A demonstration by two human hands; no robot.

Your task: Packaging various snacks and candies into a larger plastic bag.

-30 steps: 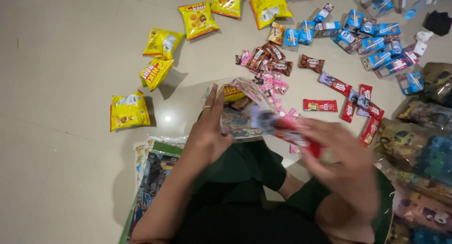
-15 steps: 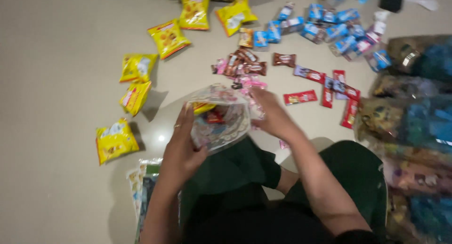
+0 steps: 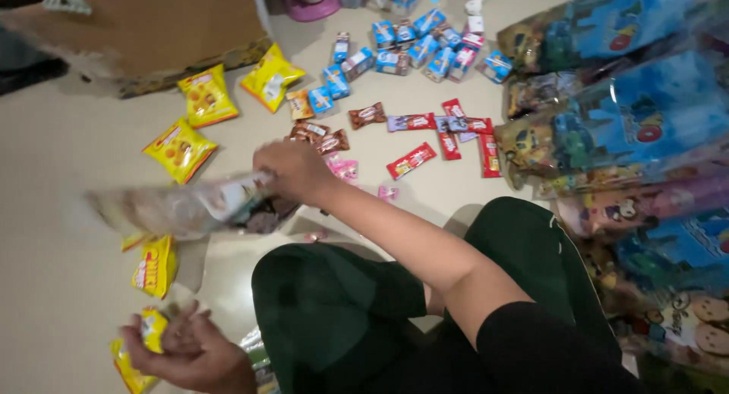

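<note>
The left hand (image 3: 190, 352) has let go of the clear bag (image 3: 178, 208), which the right hand (image 3: 292, 170) now swings leftward alone.

Clear goodie bag (image 3: 182, 208) in right hand (image 3: 292, 170)

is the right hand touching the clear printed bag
Touching: the head view shows the right hand gripping the clear printed bag at its end.
</note>
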